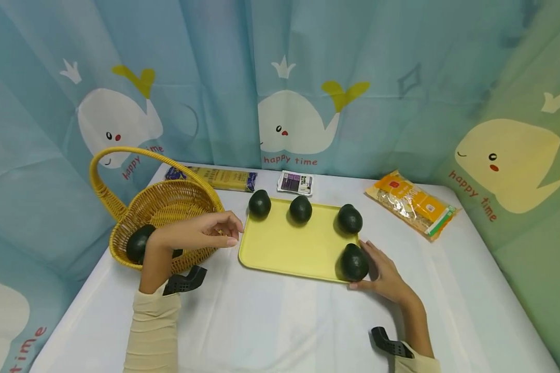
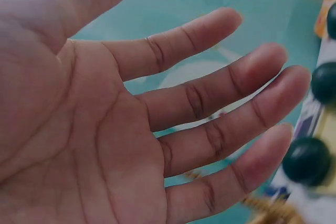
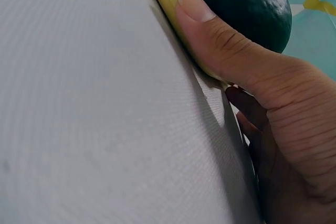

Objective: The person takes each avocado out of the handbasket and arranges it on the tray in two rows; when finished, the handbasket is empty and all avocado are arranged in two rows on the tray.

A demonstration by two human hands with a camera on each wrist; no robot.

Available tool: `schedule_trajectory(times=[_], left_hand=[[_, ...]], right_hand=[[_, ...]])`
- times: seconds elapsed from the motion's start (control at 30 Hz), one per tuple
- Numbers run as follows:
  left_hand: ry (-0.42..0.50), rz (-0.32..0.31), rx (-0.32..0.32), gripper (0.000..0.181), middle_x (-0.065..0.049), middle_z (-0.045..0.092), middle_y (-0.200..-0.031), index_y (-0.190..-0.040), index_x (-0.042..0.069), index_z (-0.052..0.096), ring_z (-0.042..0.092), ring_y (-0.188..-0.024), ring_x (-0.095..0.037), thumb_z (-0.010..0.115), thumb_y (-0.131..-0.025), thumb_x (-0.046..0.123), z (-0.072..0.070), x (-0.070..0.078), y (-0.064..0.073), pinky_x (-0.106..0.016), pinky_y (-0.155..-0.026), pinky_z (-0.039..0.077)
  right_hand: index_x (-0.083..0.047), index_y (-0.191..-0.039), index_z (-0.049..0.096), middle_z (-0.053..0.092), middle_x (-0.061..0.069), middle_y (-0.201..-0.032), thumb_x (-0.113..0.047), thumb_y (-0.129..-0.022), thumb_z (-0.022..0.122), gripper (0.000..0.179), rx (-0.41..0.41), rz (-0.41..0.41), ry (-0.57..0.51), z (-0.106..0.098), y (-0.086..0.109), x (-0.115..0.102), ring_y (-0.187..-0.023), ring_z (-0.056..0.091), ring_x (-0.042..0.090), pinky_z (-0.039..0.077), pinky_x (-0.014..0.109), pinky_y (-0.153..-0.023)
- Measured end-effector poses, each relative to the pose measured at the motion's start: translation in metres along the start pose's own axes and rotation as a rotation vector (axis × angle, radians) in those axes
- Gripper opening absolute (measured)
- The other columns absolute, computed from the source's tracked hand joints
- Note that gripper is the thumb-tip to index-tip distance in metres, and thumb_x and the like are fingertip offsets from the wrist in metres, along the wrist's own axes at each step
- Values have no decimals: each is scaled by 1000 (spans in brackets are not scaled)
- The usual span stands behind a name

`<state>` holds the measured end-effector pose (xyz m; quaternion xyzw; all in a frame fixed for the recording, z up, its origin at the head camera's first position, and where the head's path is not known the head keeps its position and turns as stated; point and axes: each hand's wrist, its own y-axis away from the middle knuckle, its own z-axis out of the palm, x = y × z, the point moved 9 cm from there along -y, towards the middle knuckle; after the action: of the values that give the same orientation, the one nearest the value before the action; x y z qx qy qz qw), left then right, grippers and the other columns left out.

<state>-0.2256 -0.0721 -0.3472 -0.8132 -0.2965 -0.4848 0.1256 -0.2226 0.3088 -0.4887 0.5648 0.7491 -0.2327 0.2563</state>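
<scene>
A yellow tray (image 1: 284, 246) lies on the table with several dark green avocados (image 1: 354, 262) along its back edge and right side. My right hand (image 1: 386, 277) holds the tray's front right corner, the thumb on the front edge beside the nearest avocado (image 3: 247, 11) and the fingers along the right side. My left hand (image 1: 200, 231) is in the air between the wicker basket (image 1: 168, 199) and the tray, palm bare and fingers loosely bent in the left wrist view. Behind that forearm, an avocado (image 1: 139, 243) sits in the basket, partly hidden.
Along the back lie a yellow and purple packet (image 1: 221, 178) and a small white and purple packet (image 1: 296, 183). An orange bag (image 1: 410, 204) rests at the back right. The basket's tall handle (image 1: 135, 150) arches upward. A blue curtain (image 1: 224, 103) hangs behind the table.
</scene>
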Motion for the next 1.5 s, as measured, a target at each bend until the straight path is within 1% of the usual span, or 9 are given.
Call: schedule_trajectory(times=[0.23, 0.43, 0.57, 0.77, 0.87, 0.97, 1.03, 1.27, 1.5], left_hand=[[26, -64, 61, 32, -20, 57, -122, -127, 3, 52, 59, -110, -31, 54, -101, 22, -40, -22, 24, -33, -92, 51], [75, -192, 118, 42, -23, 51, -132, -135, -2, 45, 60, -116, -28, 50, -103, 24, -79, -55, 41, -43, -98, 50], [85, -280, 136, 44, -20, 49, -134, -137, -1, 43, 58, -119, -29, 51, -103, 26, -95, -78, 51, -48, -100, 47], [90, -409, 145, 49, -22, 47, -137, -138, -1, 40, 57, -121, -29, 54, -101, 29, -108, -104, 67, -44, -99, 47], [74, -462, 142, 53, -20, 51, -127, -138, -3, 38, 60, -104, -22, 57, -100, 29, -114, -114, 76, -37, -87, 50], [52, -507, 135, 54, -15, 52, -115, -137, -3, 38, 53, -84, -18, 60, -98, 28, -118, -123, 83, -34, -75, 49], [40, -521, 135, 54, -14, 53, -115, -136, -3, 39, 50, -82, -18, 61, -97, 27, -119, -129, 87, -34, -73, 49], [1, -537, 161, 53, -17, 50, -132, -136, 0, 42, 52, -110, -21, 62, -97, 29, -120, -146, 98, -41, -91, 48], [35, -542, 169, 55, -18, 47, -134, -137, 0, 40, 50, -118, -25, 63, -96, 28, -119, -156, 106, -45, -99, 44]], right_hand=[[-12, -155, 28, 18, 28, -159, -39, -63, 91, 115, -5, 6, 8, 0, 2, 3, -142, 19, 55, 15, 75, -106], [-13, -155, 27, 18, 27, -159, -39, -63, 91, 115, -4, 13, 5, 0, 1, 3, -142, 19, 54, 15, 75, -106], [-12, -155, 28, 19, 27, -159, -39, -62, 91, 115, -1, 13, 8, 0, 0, 3, -142, 19, 54, 15, 74, -106], [-12, -155, 28, 18, 27, -159, -39, -62, 91, 115, -6, 13, 4, 0, -2, 2, -142, 19, 54, 15, 74, -106], [-12, -155, 27, 18, 27, -159, -39, -62, 91, 116, -11, 15, 5, 1, -2, 2, -142, 18, 54, 15, 74, -106], [-11, -154, 28, 18, 27, -159, -39, -62, 92, 116, -4, 9, 8, 0, -1, 2, -142, 19, 54, 16, 74, -106], [-11, -154, 28, 18, 28, -159, -38, -62, 92, 115, 2, 1, 10, -1, -1, 2, -142, 19, 54, 16, 74, -106], [-14, -155, 27, 17, 26, -160, -38, -62, 92, 117, -1, 6, -1, -2, -2, 4, -143, 17, 53, 14, 74, -107], [-12, -155, 27, 18, 27, -159, -37, -61, 92, 116, -6, 0, -4, 0, -2, 3, -143, 17, 54, 15, 75, -106]])
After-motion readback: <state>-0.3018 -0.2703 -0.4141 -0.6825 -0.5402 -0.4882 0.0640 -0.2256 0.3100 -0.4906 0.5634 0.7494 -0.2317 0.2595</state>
